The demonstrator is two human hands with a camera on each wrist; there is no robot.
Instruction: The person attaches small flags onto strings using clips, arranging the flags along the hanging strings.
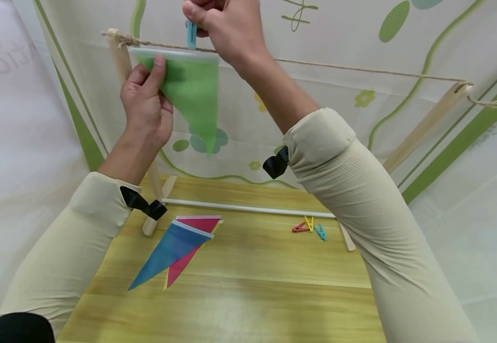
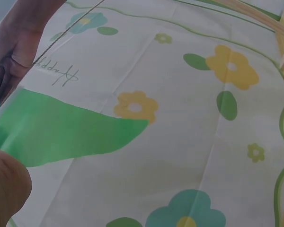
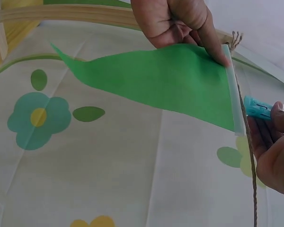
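A green triangular pennant (image 1: 194,90) with a white top strip hangs point down just under the twine (image 1: 317,65). My left hand (image 1: 147,102) pinches it near its upper left corner, thumb in front. Above the pennant's top edge, my right hand (image 1: 233,28) pinches a light blue clothespin (image 1: 191,35) between thumb and fingers. In the right wrist view the clothespin (image 3: 258,109) is at the twine, beside the white strip (image 3: 235,94); whether its jaws grip the strip I cannot tell.
Two wooden posts (image 1: 428,126) carry the twine, with a white rod (image 1: 248,208) between their feet. Blue (image 1: 168,250) and pink (image 1: 188,264) pennants lie overlapped on the wooden table (image 1: 265,305), a yellow edge beneath. Red (image 1: 300,227), yellow (image 1: 309,224) and blue clothespins (image 1: 320,232) lie right.
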